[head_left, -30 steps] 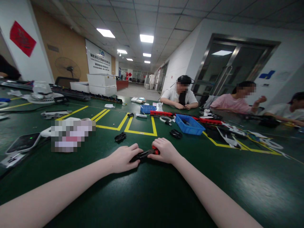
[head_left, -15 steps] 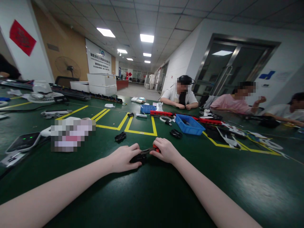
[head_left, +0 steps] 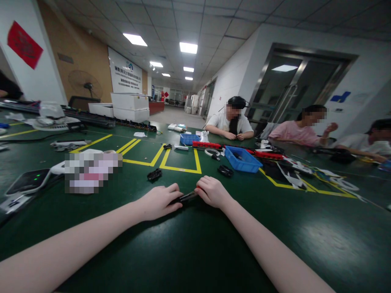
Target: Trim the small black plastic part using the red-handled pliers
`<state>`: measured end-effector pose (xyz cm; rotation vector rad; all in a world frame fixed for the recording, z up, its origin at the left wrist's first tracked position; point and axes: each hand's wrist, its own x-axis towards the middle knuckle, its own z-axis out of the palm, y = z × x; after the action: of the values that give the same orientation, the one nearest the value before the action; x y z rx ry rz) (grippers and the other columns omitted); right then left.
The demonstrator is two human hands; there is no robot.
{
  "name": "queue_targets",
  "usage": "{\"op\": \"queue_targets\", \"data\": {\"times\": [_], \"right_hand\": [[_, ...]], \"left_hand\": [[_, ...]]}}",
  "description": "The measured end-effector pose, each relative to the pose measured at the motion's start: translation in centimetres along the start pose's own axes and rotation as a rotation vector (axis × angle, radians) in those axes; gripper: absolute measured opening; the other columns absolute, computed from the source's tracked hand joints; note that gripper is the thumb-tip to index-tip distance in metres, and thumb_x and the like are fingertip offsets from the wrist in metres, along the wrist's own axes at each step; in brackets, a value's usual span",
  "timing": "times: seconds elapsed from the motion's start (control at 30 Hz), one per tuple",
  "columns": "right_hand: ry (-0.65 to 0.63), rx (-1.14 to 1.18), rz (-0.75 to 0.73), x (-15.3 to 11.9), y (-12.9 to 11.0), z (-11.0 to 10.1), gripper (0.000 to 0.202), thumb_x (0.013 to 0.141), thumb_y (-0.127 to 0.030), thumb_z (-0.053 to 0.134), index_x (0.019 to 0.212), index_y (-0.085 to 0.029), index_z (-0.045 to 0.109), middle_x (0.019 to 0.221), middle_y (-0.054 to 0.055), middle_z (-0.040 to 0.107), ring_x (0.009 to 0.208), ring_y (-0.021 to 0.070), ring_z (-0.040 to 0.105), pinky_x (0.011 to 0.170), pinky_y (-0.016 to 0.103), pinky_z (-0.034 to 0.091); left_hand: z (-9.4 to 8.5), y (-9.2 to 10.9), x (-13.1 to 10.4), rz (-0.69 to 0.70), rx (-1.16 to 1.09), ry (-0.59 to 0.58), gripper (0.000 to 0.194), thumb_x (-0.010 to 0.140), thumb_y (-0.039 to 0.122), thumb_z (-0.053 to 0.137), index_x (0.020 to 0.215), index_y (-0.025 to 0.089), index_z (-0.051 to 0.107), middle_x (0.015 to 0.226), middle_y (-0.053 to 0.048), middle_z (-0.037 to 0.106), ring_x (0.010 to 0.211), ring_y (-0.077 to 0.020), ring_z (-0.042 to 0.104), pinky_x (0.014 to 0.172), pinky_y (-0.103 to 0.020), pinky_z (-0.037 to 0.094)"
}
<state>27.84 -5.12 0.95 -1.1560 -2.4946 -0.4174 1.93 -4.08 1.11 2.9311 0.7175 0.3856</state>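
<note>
left hand (head_left: 159, 202) fingers grip black tool (head_left: 187, 197) | right hand (head_left: 213, 192) clamps its other end | table (head_left: 189, 244)

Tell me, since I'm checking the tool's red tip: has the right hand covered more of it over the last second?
Yes. The right hand has closed over the red tip, now barely showing, beside the yellow floor-tape box.

Between the left hand (head_left: 159, 201) and right hand (head_left: 213, 192), most of the dark tool (head_left: 187, 197) is covered by fingers, and a blurred patch (head_left: 91, 171) hides something left of them.
</note>
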Motion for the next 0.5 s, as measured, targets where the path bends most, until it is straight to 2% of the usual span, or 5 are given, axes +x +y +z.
{"op": "queue_targets", "data": {"times": [0.3, 0.5], "right_hand": [[0.033, -0.013, 0.031, -0.30, 0.40, -0.23, 0.037, 0.101, -0.036, 0.034, 0.078, -0.018, 0.056, 0.077, 0.006, 0.056, 0.070, 0.0173, 0.048, 0.065, 0.031, 0.034], [0.045, -0.017, 0.068, -0.37, 0.60, -0.40, 0.035, 0.100, -0.035, 0.035, 0.078, -0.019, 0.056, 0.078, 0.007, 0.057, 0.072, 0.0181, 0.049, 0.066, 0.031, 0.035]], "left_hand": [[-0.20, 0.11, 0.04, -0.006, 0.010, 0.001, 0.034, 0.099, 0.040, 0.043, 0.124, 0.022, 0.056, 0.111, -0.006, 0.057, 0.080, -0.0188, 0.066, 0.071, -0.030, 0.050], [-0.09, -0.06, -0.05, 0.011, 0.040, 0.009, 0.029, 0.098, 0.035, 0.045, 0.119, 0.021, 0.058, 0.110, -0.006, 0.057, 0.077, -0.0181, 0.065, 0.069, -0.030, 0.050]]}}
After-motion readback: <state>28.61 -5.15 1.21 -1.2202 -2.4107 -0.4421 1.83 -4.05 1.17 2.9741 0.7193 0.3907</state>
